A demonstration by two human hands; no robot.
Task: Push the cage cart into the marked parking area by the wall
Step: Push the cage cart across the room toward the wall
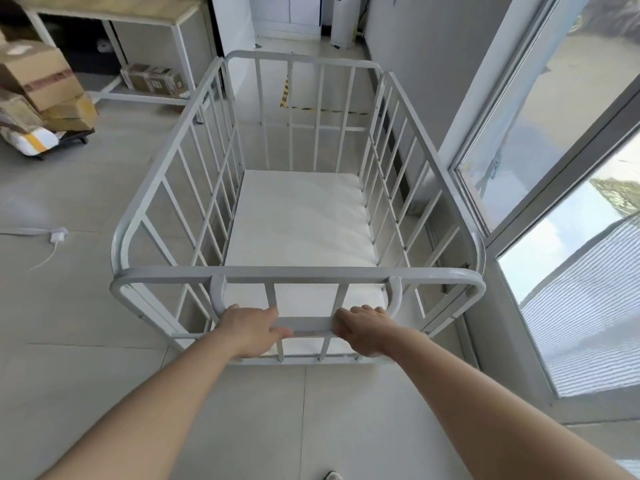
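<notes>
Cage cart [298, 216] sits on the tile floor beside the window wall, nose toward yellow-black floor tape [322, 110] ahead. Left hand [251, 332] and right hand [363, 332] both wrapped tight around the low handle bar [313, 327], fingers curled over it. Stiff steel frame, empty apart from a white pad [301, 223], so probably rolls light; the bar is the sensible hold. Boxes [38, 77] and a desk [114, 12] stand well left, cable [52, 237] on the floor left; path ahead looks open.
</notes>
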